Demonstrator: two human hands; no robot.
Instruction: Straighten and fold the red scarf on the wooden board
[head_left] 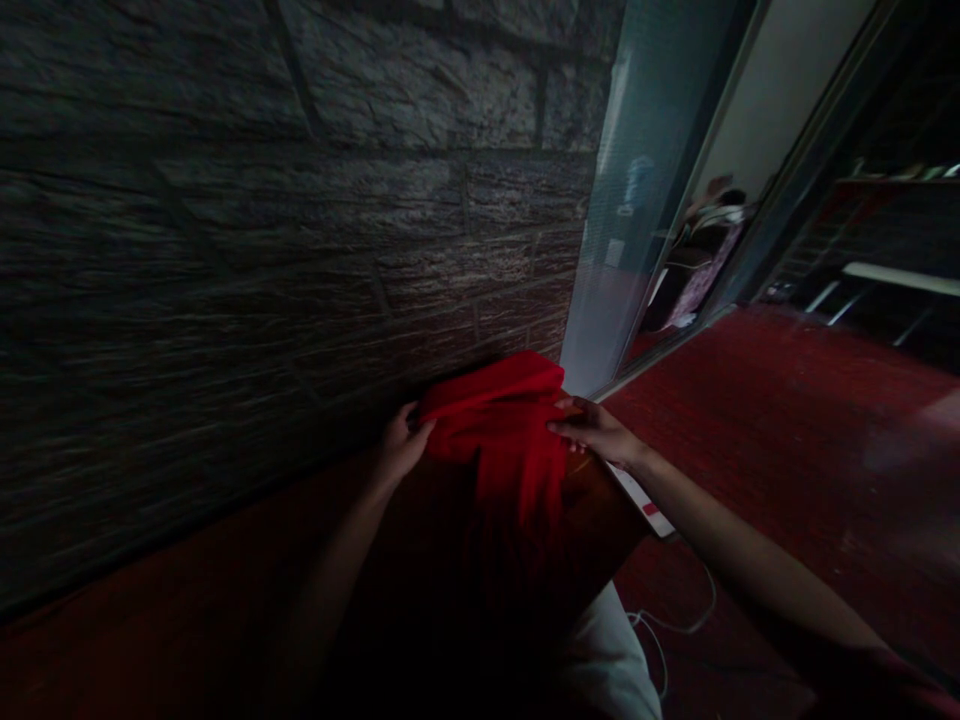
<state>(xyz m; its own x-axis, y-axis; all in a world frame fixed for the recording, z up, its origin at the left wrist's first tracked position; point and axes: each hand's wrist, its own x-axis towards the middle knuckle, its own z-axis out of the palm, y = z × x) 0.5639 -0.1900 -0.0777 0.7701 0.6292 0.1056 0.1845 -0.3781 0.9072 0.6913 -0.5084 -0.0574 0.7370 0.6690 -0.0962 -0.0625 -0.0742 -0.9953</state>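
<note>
A red cloth (495, 410), partly folded, lies on a dark brown tabletop (600, 510) in front of me. Its loose end trails toward my body and fades into shadow. At the cloth's left edge my left hand (405, 440) pinches the fabric between thumb and fingers. My right hand (596, 432) grips the opposite edge, thumb and fingertips closing on the cloth. Whether the cloth is a garment or a plain piece of fabric cannot be made out in this dim light.
A stone-block wall (337, 220) rises behind the table. To the right are a glass door (630, 200), a red floor (787, 430) and a pale bench (900, 278). A white-and-red flat item (646, 505) sits by the table edge, above a white cable (686, 630).
</note>
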